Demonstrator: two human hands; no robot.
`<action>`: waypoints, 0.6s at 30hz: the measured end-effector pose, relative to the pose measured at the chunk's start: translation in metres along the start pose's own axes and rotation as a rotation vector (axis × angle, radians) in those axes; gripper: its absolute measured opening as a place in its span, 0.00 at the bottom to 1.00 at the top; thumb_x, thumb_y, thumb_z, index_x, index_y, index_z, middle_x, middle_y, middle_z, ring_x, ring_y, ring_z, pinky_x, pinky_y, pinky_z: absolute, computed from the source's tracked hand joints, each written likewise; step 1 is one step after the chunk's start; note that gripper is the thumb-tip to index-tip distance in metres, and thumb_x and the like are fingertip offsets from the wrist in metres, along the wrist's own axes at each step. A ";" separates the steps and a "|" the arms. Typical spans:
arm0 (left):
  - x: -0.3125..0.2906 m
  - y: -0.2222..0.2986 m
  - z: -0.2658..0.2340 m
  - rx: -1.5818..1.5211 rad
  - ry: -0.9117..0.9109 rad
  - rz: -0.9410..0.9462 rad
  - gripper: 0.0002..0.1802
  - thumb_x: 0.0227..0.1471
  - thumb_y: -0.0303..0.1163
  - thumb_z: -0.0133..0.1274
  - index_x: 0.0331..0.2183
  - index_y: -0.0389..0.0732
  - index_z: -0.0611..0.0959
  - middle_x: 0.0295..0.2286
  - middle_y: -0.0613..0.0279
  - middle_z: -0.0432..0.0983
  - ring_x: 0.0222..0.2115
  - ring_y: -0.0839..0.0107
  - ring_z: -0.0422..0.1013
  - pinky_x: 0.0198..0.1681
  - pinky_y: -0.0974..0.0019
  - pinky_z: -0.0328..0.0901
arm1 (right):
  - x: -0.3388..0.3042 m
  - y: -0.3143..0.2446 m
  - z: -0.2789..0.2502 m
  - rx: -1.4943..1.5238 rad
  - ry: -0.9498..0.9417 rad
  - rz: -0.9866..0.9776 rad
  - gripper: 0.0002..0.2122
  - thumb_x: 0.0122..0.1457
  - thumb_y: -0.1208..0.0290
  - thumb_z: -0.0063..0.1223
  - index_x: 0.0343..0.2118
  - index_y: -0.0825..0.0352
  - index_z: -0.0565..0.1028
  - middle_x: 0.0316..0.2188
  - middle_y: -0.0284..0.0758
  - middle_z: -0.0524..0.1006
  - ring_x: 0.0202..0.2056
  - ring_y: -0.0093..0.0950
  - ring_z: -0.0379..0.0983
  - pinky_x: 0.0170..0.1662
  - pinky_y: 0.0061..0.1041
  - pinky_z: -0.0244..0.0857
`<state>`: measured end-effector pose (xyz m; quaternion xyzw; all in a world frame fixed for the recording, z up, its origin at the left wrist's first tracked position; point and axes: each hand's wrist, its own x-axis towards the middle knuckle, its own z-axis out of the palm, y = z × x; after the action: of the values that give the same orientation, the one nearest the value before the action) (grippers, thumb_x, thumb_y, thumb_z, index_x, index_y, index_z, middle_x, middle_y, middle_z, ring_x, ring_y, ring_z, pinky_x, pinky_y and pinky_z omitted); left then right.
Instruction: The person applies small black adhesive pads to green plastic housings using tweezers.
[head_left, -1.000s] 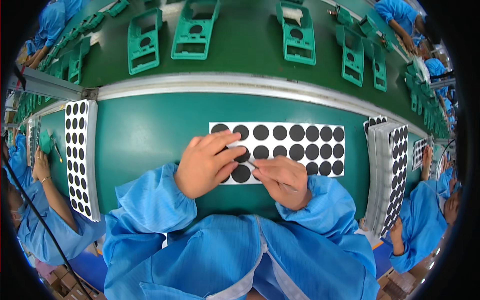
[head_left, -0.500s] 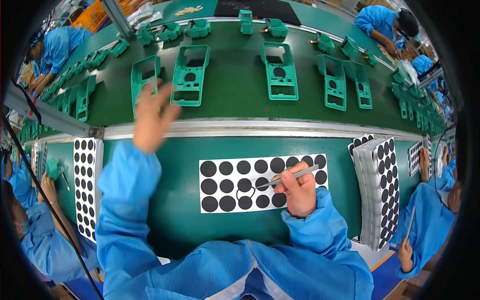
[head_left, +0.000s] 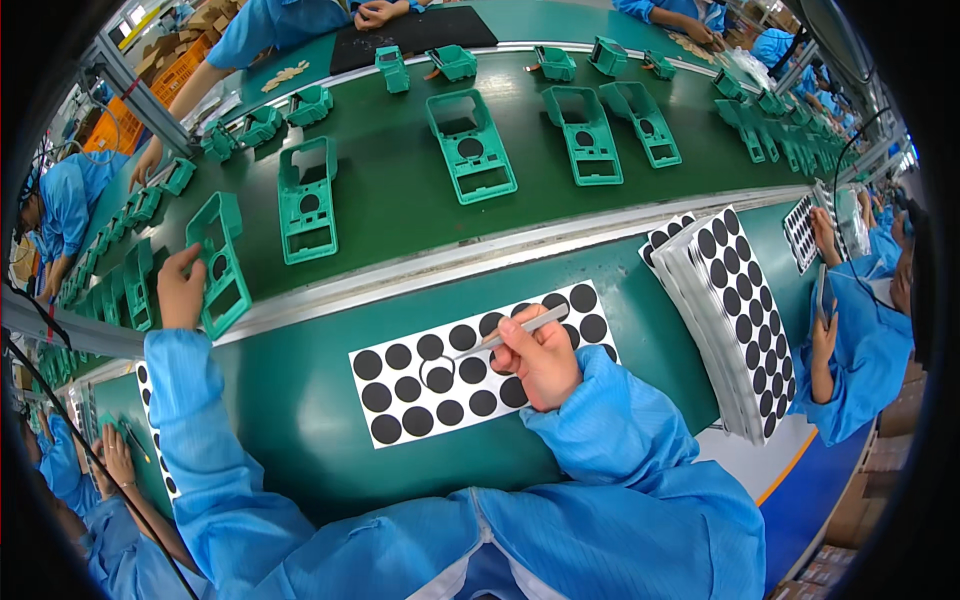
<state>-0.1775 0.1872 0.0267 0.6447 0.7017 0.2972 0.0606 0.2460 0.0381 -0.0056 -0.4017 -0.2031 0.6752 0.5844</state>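
Observation:
On the far-left part of the belt, my left hand [head_left: 181, 292] has its fingers closed at the left edge of a green plastic housing [head_left: 228, 285], which stands tilted. The housing has a large opening, a round black spot and a slot. My right hand [head_left: 541, 366] pinches metal tweezers [head_left: 535, 325] over a white sheet of black round stickers [head_left: 405, 440]. From the tweezers' tips hangs a thin black ring [head_left: 423, 372], which overlaps stickers on the sheet. My right palm and wrist hide part of the sheet's right side.
More green housings [head_left: 470, 150] lie along the dark green belt [head_left: 370, 130], with smaller green parts [head_left: 455, 62] behind. A metal rail [head_left: 420, 262] separates belt and bench. A thick stack of sticker sheets [head_left: 728, 320] stands at right. Co-workers in blue sit around; one person's arm [head_left: 190, 90] reaches in far left.
My left hand has gone from spread fingers above the belt to closing on a green housing's edge. The view has turned right. My right hand still holds the tweezers with the ring.

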 end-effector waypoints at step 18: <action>-0.173 0.190 0.053 -0.309 -0.380 0.077 0.23 0.44 0.22 0.43 0.46 0.32 0.66 0.50 0.43 0.50 0.46 0.51 0.59 0.42 0.64 0.60 | -0.035 -0.006 0.029 -0.119 0.125 -0.326 0.07 0.54 0.74 0.47 0.28 0.67 0.62 0.23 0.37 0.70 0.23 0.19 0.66 0.30 0.21 0.68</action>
<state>0.0405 0.0412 0.0259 0.6982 0.5989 0.2767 0.2782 0.2271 0.0114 0.0266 -0.4385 -0.2685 0.5321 0.6727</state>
